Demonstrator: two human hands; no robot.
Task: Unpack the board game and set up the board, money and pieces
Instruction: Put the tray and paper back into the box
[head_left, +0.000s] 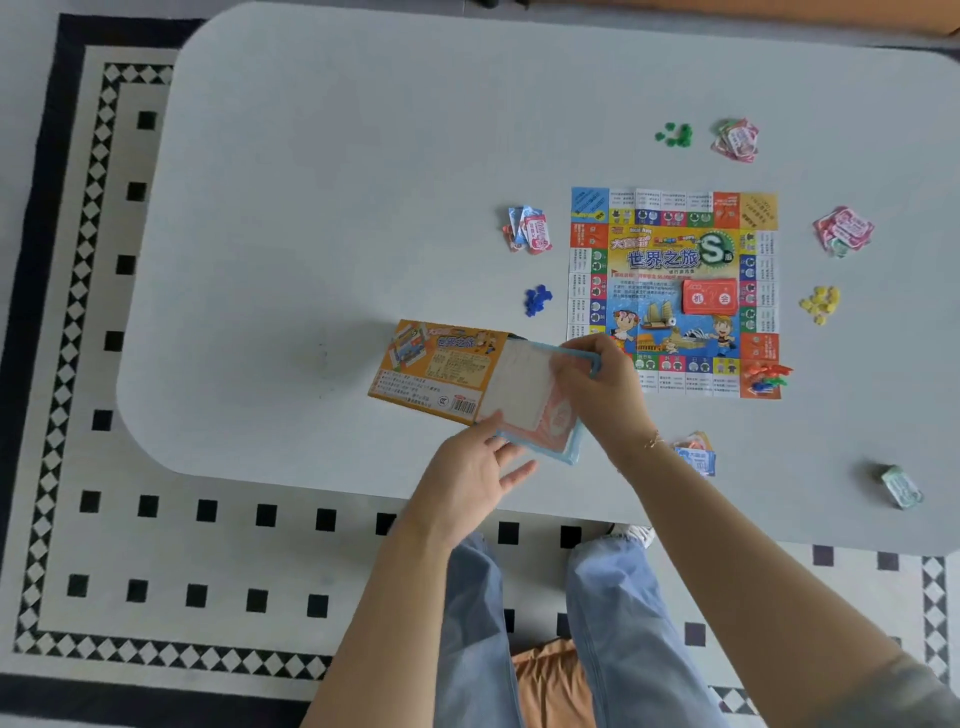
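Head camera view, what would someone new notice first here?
Probably the colourful game board, laid flat on the right part of the pale table, ringed by small heaps of money and green, blue and yellow pieces. Next, near the table's front edge, the left hand and right hand hold a clear packet of cards at the orange box.

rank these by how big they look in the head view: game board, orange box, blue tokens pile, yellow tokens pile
1. game board, clearly largest.
2. orange box, partly covered by a card packet that both hands hold.
3. yellow tokens pile and blue tokens pile: the smallest. They look much alike, so I won't rank them.
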